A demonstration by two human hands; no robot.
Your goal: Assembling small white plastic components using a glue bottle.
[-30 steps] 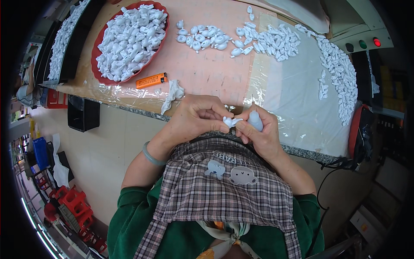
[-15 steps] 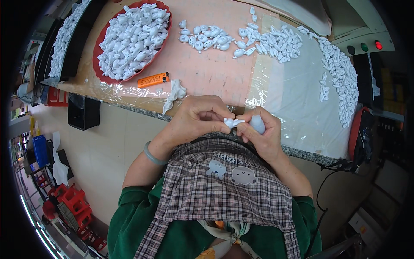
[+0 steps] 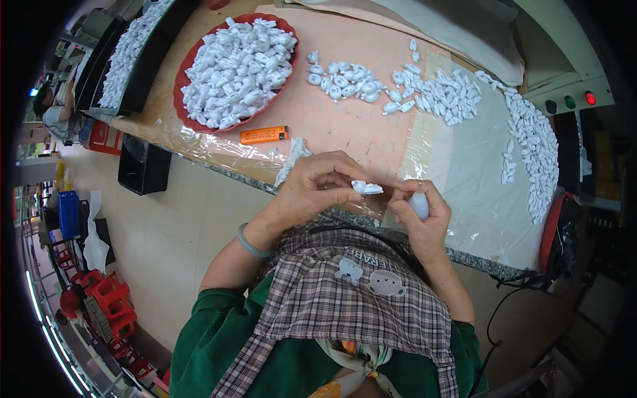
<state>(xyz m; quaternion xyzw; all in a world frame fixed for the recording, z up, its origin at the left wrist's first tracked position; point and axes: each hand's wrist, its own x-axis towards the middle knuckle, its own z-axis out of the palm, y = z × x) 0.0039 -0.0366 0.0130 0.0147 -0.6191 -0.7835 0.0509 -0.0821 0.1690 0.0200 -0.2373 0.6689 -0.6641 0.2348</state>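
Between the thumb and fingers of my left hand [image 3: 314, 186] is a small white figurine piece [image 3: 367, 188], its slim end pointing right. My right hand [image 3: 430, 222] is closed around a small pale, rounded squeeze bottle [image 3: 419, 205], and a gap separates it from the piece. What my right fingertips pinch, if anything, is too small to make out. Behind my hands lie a group of rounded white pieces [image 3: 346, 82] and a heap of slimmer white pieces [image 3: 452, 98]. A crumpled white cloth [image 3: 292, 161] rests by my left hand.
A red scalloped bowl [image 3: 178, 93] heaped with white pieces stands at the back left, an orange lighter [image 3: 264, 134] before it. Black trays [image 3: 142, 86] of small parts sit farther left. More slim pieces [image 3: 536, 152] line the right side. A machine panel [image 3: 570, 99] has a lit red button.
My right hand with the squeeze bottle has drawn away to the right from the figurine piece. My left hand keeps hold of the piece. The whole view has shifted slightly.
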